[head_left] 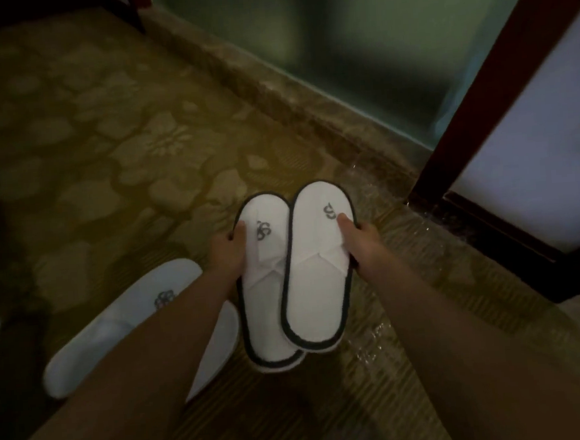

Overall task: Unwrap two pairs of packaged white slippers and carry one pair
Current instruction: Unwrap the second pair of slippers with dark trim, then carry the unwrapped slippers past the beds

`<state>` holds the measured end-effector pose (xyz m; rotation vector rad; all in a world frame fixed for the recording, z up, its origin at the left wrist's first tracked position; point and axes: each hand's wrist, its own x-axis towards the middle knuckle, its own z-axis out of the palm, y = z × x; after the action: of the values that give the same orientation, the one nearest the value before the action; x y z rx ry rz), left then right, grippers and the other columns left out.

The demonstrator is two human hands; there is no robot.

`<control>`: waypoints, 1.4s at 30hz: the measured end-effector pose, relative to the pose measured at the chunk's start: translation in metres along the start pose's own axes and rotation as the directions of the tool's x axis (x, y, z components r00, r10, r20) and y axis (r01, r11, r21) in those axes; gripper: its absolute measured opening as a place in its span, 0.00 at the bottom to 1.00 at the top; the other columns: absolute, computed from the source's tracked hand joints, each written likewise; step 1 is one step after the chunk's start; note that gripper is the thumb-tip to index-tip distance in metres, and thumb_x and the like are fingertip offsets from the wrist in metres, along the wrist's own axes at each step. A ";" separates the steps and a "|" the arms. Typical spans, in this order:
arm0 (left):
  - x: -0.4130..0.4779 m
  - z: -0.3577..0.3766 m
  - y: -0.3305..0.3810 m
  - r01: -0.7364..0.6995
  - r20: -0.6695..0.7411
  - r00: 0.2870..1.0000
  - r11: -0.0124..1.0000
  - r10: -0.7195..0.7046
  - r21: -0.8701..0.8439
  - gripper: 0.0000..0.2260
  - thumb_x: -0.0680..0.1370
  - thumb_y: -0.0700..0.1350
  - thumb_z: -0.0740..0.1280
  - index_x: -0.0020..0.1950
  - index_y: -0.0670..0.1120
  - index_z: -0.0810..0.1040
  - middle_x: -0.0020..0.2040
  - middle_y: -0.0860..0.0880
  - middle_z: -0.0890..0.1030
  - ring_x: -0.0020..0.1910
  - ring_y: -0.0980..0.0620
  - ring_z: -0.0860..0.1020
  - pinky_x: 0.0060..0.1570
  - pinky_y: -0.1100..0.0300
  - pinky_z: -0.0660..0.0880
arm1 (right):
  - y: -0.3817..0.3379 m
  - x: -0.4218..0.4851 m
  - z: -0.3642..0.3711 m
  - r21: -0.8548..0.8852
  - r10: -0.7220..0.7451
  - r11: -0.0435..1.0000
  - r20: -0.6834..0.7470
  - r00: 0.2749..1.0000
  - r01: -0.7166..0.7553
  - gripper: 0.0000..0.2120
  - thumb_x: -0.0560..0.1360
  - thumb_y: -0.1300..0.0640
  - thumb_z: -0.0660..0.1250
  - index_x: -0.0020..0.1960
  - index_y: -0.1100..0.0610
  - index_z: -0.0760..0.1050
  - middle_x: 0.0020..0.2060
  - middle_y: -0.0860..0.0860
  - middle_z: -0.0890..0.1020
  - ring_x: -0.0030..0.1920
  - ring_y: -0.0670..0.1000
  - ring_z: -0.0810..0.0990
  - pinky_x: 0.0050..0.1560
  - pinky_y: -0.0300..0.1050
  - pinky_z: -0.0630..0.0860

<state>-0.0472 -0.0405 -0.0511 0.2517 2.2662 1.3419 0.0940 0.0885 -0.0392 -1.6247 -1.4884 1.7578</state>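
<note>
A person held a pair of soft white slippers (295, 271), edged in dark piping and stitched with a grey emblem, side by side above a patterned olive carpet (105, 147). The left hand (227, 255) and right hand (360, 242) each pinched one slipper at its outer edge, thumb on top and fingers underneath. The slippers overlapped slightly, toes pointing away. A second white pair (131, 327) lay on the carpet beneath the left forearm. Crinkled clear plastic wrap (376, 347) glinted on the floor beside a dark wooden frame (480, 120).
</note>
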 end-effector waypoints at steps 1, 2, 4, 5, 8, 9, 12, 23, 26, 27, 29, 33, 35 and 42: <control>-0.003 -0.006 -0.017 0.024 -0.010 1.000 0.998 -0.024 0.049 0.22 0.80 0.53 0.57 0.61 0.35 0.76 0.61 0.36 0.77 0.62 0.39 0.74 0.56 0.58 0.68 | 0.011 -0.004 0.003 -0.050 0.010 0.999 0.005 1.000 -0.009 0.25 0.78 0.49 0.62 0.68 0.64 0.69 0.64 0.59 0.75 0.63 0.60 0.75 0.60 0.45 0.71; -0.006 -0.010 -0.029 0.039 -0.018 0.999 0.994 -0.038 0.102 0.23 0.80 0.53 0.57 0.60 0.35 0.77 0.60 0.36 0.78 0.61 0.38 0.75 0.55 0.58 0.68 | 0.019 -0.010 0.004 -0.092 0.010 0.996 0.016 1.000 -0.008 0.24 0.78 0.49 0.61 0.68 0.64 0.70 0.64 0.59 0.75 0.63 0.59 0.75 0.57 0.44 0.70; -0.018 -0.019 -0.053 0.094 -0.021 0.996 0.980 -0.092 0.174 0.24 0.80 0.54 0.57 0.56 0.34 0.79 0.55 0.35 0.80 0.57 0.38 0.77 0.51 0.57 0.69 | 0.037 -0.026 0.010 -0.141 0.030 0.990 0.051 0.998 -0.022 0.21 0.79 0.51 0.61 0.66 0.63 0.71 0.63 0.59 0.77 0.62 0.58 0.75 0.52 0.42 0.69; -0.027 -0.023 -0.059 0.103 -0.017 0.995 0.978 -0.101 0.181 0.24 0.80 0.54 0.57 0.51 0.33 0.79 0.51 0.35 0.80 0.54 0.39 0.78 0.48 0.57 0.70 | 0.045 -0.036 0.012 -0.152 0.031 0.988 0.058 0.998 -0.022 0.20 0.79 0.51 0.61 0.66 0.62 0.72 0.61 0.58 0.78 0.60 0.57 0.76 0.52 0.42 0.69; -0.057 -0.037 -0.069 0.118 -0.043 0.993 0.972 -0.112 0.203 0.22 0.80 0.53 0.59 0.44 0.34 0.78 0.46 0.36 0.81 0.49 0.41 0.78 0.49 0.54 0.71 | 0.059 -0.068 0.011 -0.202 0.070 0.978 0.060 0.996 -0.056 0.18 0.79 0.53 0.61 0.64 0.63 0.74 0.55 0.56 0.79 0.57 0.54 0.77 0.50 0.41 0.68; -0.069 -0.043 -0.069 0.142 -0.045 0.990 0.964 -0.135 0.227 0.21 0.80 0.53 0.59 0.43 0.35 0.78 0.44 0.38 0.81 0.46 0.44 0.78 0.50 0.54 0.71 | 0.061 -0.080 0.008 -0.219 0.081 0.973 0.068 0.994 -0.065 0.18 0.79 0.53 0.61 0.63 0.63 0.74 0.53 0.57 0.79 0.55 0.54 0.78 0.49 0.40 0.68; -0.106 -0.065 -0.058 0.226 -0.046 0.974 0.929 -0.222 0.294 0.20 0.80 0.54 0.57 0.37 0.40 0.75 0.38 0.45 0.78 0.42 0.49 0.76 0.50 0.57 0.70 | 0.054 -0.116 -0.001 -0.295 0.117 0.951 0.067 0.991 -0.092 0.16 0.79 0.53 0.60 0.60 0.63 0.76 0.47 0.54 0.77 0.50 0.53 0.77 0.47 0.42 0.68; -0.219 -0.187 0.050 0.330 -0.072 0.943 0.895 -0.324 0.301 0.19 0.80 0.52 0.59 0.40 0.38 0.77 0.41 0.39 0.79 0.45 0.43 0.76 0.48 0.54 0.69 | -0.058 -0.269 -0.031 -0.418 0.274 0.882 0.084 0.958 -0.216 0.18 0.78 0.50 0.60 0.61 0.60 0.74 0.54 0.60 0.79 0.51 0.57 0.77 0.46 0.47 0.75; -0.228 -0.221 0.093 0.346 -0.091 0.938 0.899 -0.334 0.268 0.16 0.80 0.52 0.59 0.39 0.42 0.74 0.44 0.37 0.79 0.48 0.40 0.77 0.48 0.52 0.71 | -0.103 -0.296 -0.027 -0.430 0.221 0.887 0.075 0.972 -0.169 0.17 0.78 0.50 0.59 0.61 0.60 0.74 0.52 0.58 0.76 0.48 0.54 0.75 0.35 0.40 0.70; -0.230 -0.233 0.108 0.354 -0.092 0.935 0.903 -0.342 0.243 0.15 0.80 0.52 0.58 0.39 0.44 0.73 0.41 0.40 0.77 0.45 0.42 0.76 0.43 0.55 0.69 | -0.122 -0.304 -0.024 -0.441 0.212 0.884 0.078 0.974 -0.157 0.18 0.78 0.49 0.59 0.62 0.59 0.73 0.52 0.57 0.75 0.48 0.53 0.74 0.36 0.41 0.69; -0.233 -0.254 0.135 0.365 -0.096 0.931 0.911 -0.352 0.194 0.14 0.80 0.52 0.57 0.43 0.44 0.74 0.35 0.47 0.74 0.40 0.47 0.73 0.37 0.59 0.65 | -0.153 -0.317 -0.016 -0.458 0.198 0.878 0.078 0.977 -0.141 0.19 0.78 0.48 0.58 0.64 0.58 0.72 0.52 0.56 0.74 0.49 0.53 0.73 0.43 0.44 0.69; -0.239 -0.294 0.180 0.326 -0.145 0.942 0.926 -0.302 0.192 0.15 0.80 0.52 0.56 0.51 0.43 0.76 0.42 0.44 0.75 0.43 0.47 0.72 0.42 0.59 0.65 | -0.204 -0.345 -0.001 -0.455 0.167 0.884 0.101 0.981 -0.104 0.20 0.78 0.47 0.58 0.65 0.57 0.72 0.54 0.56 0.77 0.49 0.52 0.73 0.48 0.45 0.69; -0.244 -0.314 0.194 0.302 -0.172 0.947 0.934 -0.271 0.190 0.16 0.80 0.52 0.56 0.50 0.42 0.76 0.43 0.42 0.75 0.43 0.46 0.72 0.43 0.58 0.65 | -0.225 -0.359 0.005 -0.469 0.140 0.881 0.126 0.982 -0.065 0.20 0.78 0.47 0.58 0.64 0.58 0.72 0.56 0.57 0.77 0.51 0.55 0.75 0.51 0.47 0.71; -0.283 -0.368 0.226 0.303 -0.244 0.934 0.940 -0.261 0.155 0.15 0.79 0.53 0.60 0.34 0.47 0.68 0.33 0.48 0.72 0.37 0.47 0.71 0.35 0.57 0.63 | -0.261 -0.402 0.010 -0.493 0.171 0.870 0.299 0.939 -0.001 0.20 0.79 0.48 0.58 0.66 0.56 0.69 0.53 0.53 0.75 0.48 0.51 0.74 0.46 0.46 0.73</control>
<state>-0.0063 -0.3230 0.3788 -0.1675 2.5023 1.0471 0.1030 -0.1288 0.3883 -1.6912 -2.1996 1.8841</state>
